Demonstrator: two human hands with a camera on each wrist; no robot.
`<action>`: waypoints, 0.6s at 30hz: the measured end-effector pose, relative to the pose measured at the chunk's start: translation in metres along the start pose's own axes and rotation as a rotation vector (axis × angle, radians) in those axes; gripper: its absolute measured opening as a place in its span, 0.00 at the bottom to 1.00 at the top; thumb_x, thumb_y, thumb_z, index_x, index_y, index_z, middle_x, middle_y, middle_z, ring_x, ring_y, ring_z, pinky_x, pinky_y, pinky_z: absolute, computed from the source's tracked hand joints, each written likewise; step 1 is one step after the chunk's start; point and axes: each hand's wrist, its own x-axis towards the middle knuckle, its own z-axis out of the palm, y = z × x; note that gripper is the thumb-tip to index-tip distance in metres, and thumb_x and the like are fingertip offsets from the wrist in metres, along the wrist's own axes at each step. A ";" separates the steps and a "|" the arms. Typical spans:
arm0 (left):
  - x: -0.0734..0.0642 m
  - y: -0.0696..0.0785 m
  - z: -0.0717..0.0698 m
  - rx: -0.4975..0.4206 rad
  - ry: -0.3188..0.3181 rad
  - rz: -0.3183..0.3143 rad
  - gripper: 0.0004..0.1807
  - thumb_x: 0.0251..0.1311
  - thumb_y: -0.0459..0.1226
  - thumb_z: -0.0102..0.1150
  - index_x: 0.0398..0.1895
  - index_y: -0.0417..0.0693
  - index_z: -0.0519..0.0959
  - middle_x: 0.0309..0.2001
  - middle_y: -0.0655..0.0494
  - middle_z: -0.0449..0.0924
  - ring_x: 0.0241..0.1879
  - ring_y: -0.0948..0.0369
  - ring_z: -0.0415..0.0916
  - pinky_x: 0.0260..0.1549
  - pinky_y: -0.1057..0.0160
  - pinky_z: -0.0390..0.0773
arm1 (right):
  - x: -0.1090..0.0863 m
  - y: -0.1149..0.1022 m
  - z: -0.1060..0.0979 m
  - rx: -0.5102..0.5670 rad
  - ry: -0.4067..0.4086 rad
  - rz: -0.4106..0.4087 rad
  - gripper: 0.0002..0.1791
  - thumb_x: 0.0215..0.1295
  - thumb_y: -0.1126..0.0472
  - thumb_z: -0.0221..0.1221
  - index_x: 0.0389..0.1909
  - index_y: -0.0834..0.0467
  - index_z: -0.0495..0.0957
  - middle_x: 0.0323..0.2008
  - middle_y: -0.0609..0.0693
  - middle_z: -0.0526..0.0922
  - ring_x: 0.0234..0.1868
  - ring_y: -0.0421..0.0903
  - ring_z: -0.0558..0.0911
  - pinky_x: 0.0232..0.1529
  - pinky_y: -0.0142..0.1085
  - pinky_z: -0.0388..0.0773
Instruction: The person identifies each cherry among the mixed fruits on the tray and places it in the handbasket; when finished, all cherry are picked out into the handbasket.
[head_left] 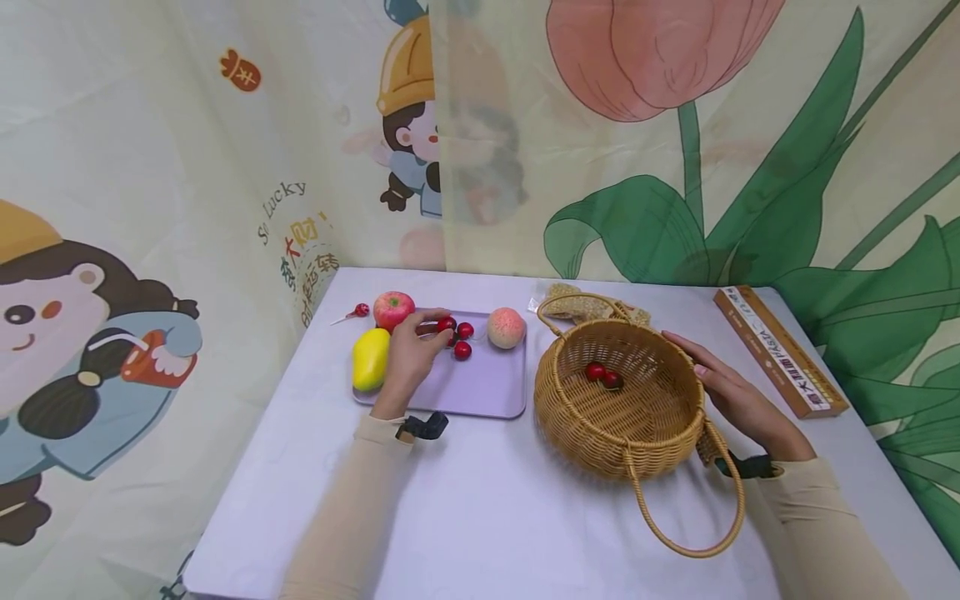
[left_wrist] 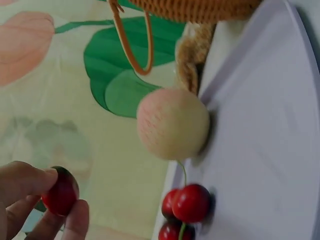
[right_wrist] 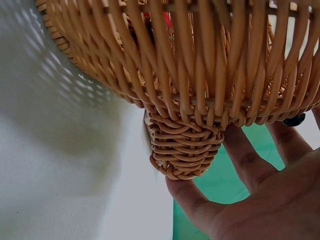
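Note:
My left hand (head_left: 411, 354) pinches a dark red cherry (left_wrist: 61, 192) between thumb and fingertips, above the lilac tray (head_left: 480, 392). Three more cherries (left_wrist: 192, 203) lie close together on the tray, one with a green stem. Beside them sits a pale pink peach (head_left: 506, 327). My right hand (head_left: 742, 400) touches the far right side of the round wicker basket (head_left: 585, 442), its fingers (right_wrist: 250, 162) extended along the weave. Inside the basket, two red cherries (head_left: 603, 375) rest on the bottom. One basket handle (head_left: 738, 508) hangs down toward the front; the other stands at the back.
A red apple (head_left: 393, 310) and a yellow mango (head_left: 371, 360) sit at the tray's left edge. Behind them lies a small red lollipop (head_left: 362, 310). A clear bag of tan pieces (head_left: 566, 300) is behind the basket, and a long brown pasta box (head_left: 780, 350) lies at the right.

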 end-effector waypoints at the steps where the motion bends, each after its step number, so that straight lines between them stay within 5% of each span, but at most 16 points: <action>1: -0.003 0.002 0.002 -0.039 -0.004 0.014 0.19 0.69 0.36 0.70 0.62 0.52 0.85 0.62 0.49 0.85 0.61 0.49 0.83 0.61 0.52 0.86 | -0.001 0.000 0.000 0.004 0.002 -0.001 0.32 0.88 0.56 0.35 0.88 0.49 0.46 0.85 0.33 0.53 0.73 0.15 0.56 0.69 0.86 0.30; 4: -0.012 0.011 0.007 -0.144 -0.032 0.045 0.20 0.69 0.36 0.71 0.63 0.52 0.84 0.61 0.48 0.85 0.59 0.50 0.85 0.59 0.57 0.87 | -0.004 0.000 -0.002 0.006 0.002 0.004 0.32 0.88 0.56 0.35 0.88 0.49 0.45 0.85 0.33 0.53 0.73 0.15 0.56 0.76 0.81 0.30; 7: -0.020 0.021 0.013 -0.227 -0.080 0.085 0.21 0.68 0.35 0.71 0.63 0.51 0.84 0.61 0.46 0.85 0.57 0.50 0.86 0.56 0.64 0.87 | -0.006 0.000 -0.002 -0.016 -0.003 0.009 0.32 0.89 0.55 0.34 0.88 0.48 0.45 0.85 0.33 0.53 0.74 0.15 0.56 0.87 0.50 0.43; 10: -0.028 0.032 0.020 -0.301 -0.126 0.134 0.21 0.67 0.34 0.72 0.64 0.48 0.84 0.62 0.44 0.85 0.55 0.51 0.86 0.52 0.70 0.87 | -0.006 0.000 -0.003 -0.037 -0.007 0.010 0.32 0.89 0.55 0.34 0.88 0.47 0.45 0.86 0.34 0.52 0.75 0.16 0.56 0.72 0.24 0.54; 18: -0.039 0.064 0.041 -0.526 -0.245 0.231 0.22 0.67 0.27 0.69 0.63 0.38 0.83 0.62 0.39 0.84 0.53 0.60 0.84 0.56 0.72 0.85 | -0.001 0.001 -0.003 -0.028 -0.013 -0.013 0.31 0.89 0.56 0.34 0.88 0.49 0.46 0.86 0.37 0.53 0.76 0.17 0.56 0.63 0.14 0.60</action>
